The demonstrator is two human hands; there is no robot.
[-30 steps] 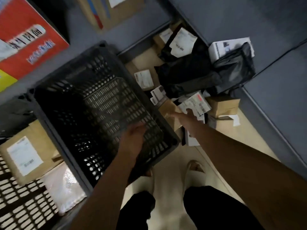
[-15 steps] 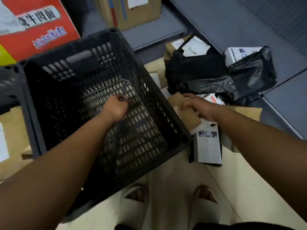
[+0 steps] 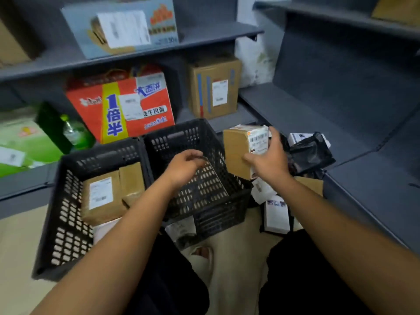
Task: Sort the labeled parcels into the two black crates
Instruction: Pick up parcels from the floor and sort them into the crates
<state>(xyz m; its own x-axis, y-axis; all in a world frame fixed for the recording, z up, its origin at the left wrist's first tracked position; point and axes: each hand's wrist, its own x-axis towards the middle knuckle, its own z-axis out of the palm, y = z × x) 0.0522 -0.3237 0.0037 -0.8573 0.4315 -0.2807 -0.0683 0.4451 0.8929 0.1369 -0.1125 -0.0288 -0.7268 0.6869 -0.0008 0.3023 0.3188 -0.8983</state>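
Two black crates stand side by side on the floor. The left crate (image 3: pixel 66 223) holds brown labeled parcels (image 3: pixel 102 196). Over the right crate (image 3: pixel 218 214), my left hand (image 3: pixel 184 169) has its fingers closed on the corner of a perforated inner panel (image 3: pixel 211 180) that sits tilted. A brown box with a barcode label (image 3: pixel 236 151) is gripped in my right hand (image 3: pixel 270 160), raised just beside that crate's right rim. More parcels lie on the floor at the right: black bags (image 3: pixel 311 153), a white box (image 3: pixel 276 214) and a small white packet (image 3: pixel 261 189).
Grey shelves surround the spot. Behind the crates are a red carton (image 3: pixel 120 108), a taped brown box (image 3: pixel 213 87), a green carton (image 3: pixel 22 142) and a bottle (image 3: pixel 75 133). A small parcel (image 3: pixel 181 230) lies at the right crate's front. My legs are below.
The view has tilted up to show the shelves and both crates. My right hand closed on the brown box in the pile and lifted it. My left hand stayed inside the right crate.
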